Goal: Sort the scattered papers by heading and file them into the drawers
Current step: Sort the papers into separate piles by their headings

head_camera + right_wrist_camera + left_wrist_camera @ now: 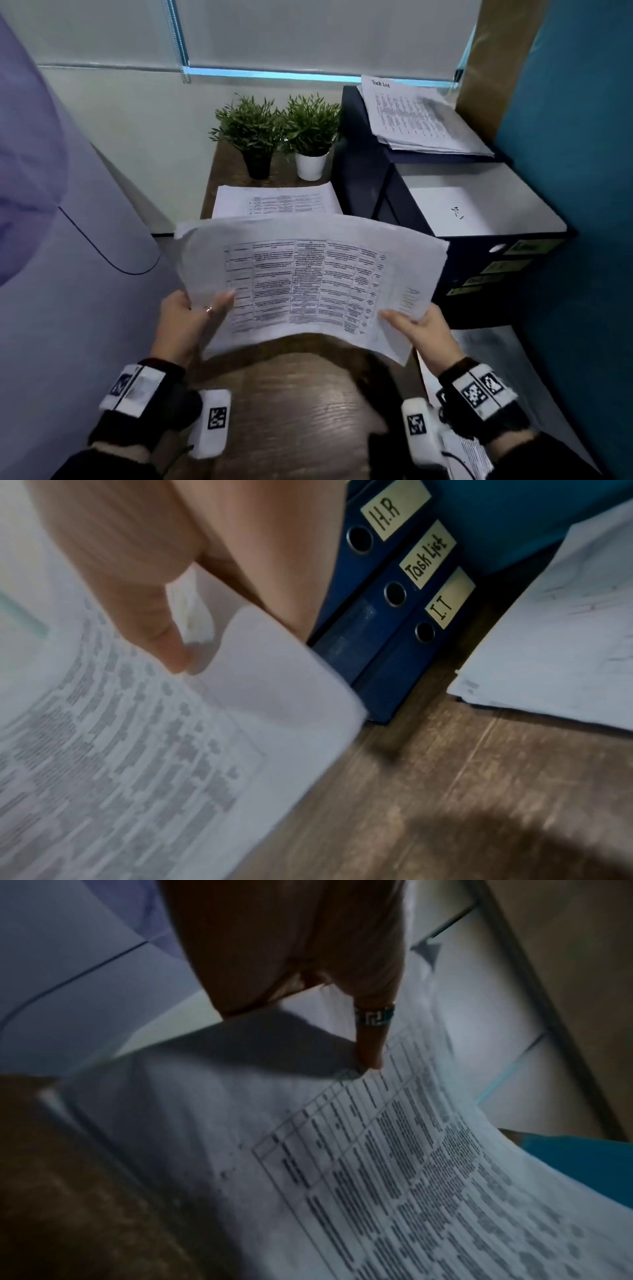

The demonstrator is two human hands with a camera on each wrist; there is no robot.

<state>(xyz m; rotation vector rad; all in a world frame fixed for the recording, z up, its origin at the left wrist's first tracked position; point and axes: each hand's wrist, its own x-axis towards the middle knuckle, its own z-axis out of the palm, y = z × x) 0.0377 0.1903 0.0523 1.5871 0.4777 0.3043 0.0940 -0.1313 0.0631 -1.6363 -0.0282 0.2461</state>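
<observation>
A printed sheaf of papers with a table is held above the wooden desk, bowed between both hands. My left hand pinches its left edge, ringed thumb on top. My right hand pinches the right edge, thumb on top, where a faint heading shows. Dark blue drawers stand at the right, labelled H.R, Task List and I.T. A "Task List" pile lies on the upper box. Another sheet lies on the desk behind.
Two potted plants stand at the desk's far end against the wall. A white sheet tops the nearer drawer box. More papers lie on the desk at the right. A blue partition closes the right side.
</observation>
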